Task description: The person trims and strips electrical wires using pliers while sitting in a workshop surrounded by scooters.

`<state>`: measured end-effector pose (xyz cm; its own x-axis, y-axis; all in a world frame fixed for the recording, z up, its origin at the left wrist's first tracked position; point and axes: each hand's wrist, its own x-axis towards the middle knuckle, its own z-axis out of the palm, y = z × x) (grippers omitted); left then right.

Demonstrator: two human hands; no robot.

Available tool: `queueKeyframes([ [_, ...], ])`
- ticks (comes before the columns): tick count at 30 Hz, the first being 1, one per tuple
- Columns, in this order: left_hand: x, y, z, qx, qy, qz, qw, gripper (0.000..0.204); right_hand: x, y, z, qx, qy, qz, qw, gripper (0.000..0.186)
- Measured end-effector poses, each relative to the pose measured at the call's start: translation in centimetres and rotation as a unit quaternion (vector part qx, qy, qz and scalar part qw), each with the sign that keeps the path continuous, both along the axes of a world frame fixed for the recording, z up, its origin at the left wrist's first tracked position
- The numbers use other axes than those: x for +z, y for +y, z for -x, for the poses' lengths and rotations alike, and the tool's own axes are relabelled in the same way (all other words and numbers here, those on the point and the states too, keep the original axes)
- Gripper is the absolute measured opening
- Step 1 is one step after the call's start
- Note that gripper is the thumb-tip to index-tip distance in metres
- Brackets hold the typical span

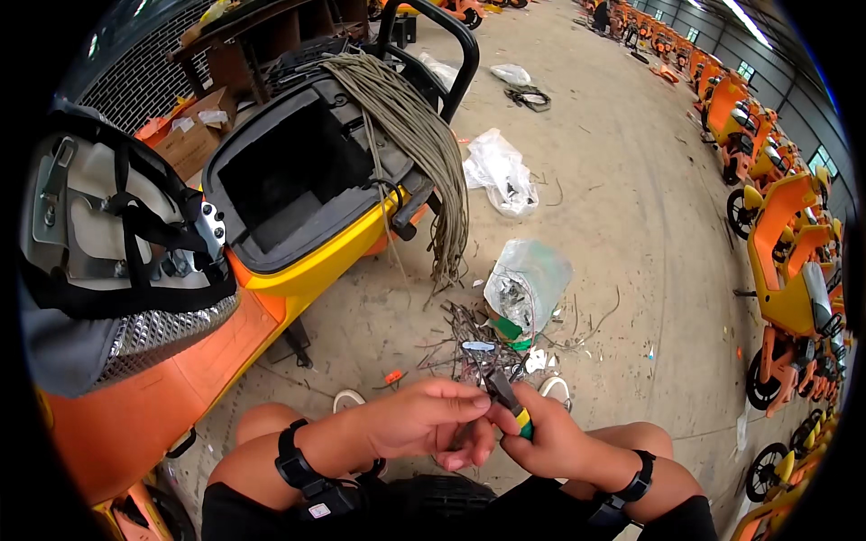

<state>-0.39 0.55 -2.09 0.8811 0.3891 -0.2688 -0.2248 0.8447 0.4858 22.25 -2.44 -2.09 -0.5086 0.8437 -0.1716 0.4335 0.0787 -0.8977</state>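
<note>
My right hand (552, 433) is wrapped round a pair of pliers (502, 389) with yellow-and-green handles, the dark jaws pointing up and away from me. Close by on the left, my left hand (428, 419) has its thumb and index finger drawn together near the jaws, the other fingers curled. Whatever lies in that pinch is too small to make out. Beyond the hands, a heap of cut wire scraps (465, 338) lies on the floor beside a clear plastic bag (541, 279) with scraps in it.
On my left stands an orange-and-yellow scooter (207, 361) with its storage box (298, 180) uncovered. A bundle of grey-brown cables (406, 117) hangs over the box. Another white plastic bag (502, 171) lies farther off. Rows of scooters (785, 261) line the right side.
</note>
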Motion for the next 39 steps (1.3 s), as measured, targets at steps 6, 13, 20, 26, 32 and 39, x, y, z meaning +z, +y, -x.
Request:
queueKeyframes([
  [6, -1.0, -1.1, 0.0, -0.053, -0.140, 0.066, 0.987, 0.039, -0.9, 0.0, 0.0, 0.026, 0.040, -0.071, 0.996, 0.049],
  [13, -1.1, -1.0, 0.0, -0.034, -0.061, -0.026, 0.997, 0.038, -1.0, 0.1, -0.1, 0.036, 0.015, -0.055, 0.998, 0.050],
  [20, 1.1, -0.2, -0.4, 0.014, 0.263, -0.363, 0.894, 0.029, -0.3, 0.2, -0.1, 0.017, -0.070, -0.043, 0.997, 0.050],
  [26, -1.8, -1.1, -0.9, 0.061, 0.414, -0.720, 0.554, 0.014, 0.0, 0.1, 0.4, 0.012, -0.149, 0.031, 0.988, 0.052],
  [32, -4.2, -2.2, -1.9, 0.023, 0.470, -0.802, 0.367, 0.018, -0.5, -0.1, 0.5, 0.017, -0.183, 0.108, 0.977, 0.045],
  [39, -5.5, -3.7, -3.4, -0.001, 0.518, -0.836, 0.183, 0.039, -1.6, -0.4, 0.3, 0.012, -0.198, 0.144, 0.969, 0.024],
])
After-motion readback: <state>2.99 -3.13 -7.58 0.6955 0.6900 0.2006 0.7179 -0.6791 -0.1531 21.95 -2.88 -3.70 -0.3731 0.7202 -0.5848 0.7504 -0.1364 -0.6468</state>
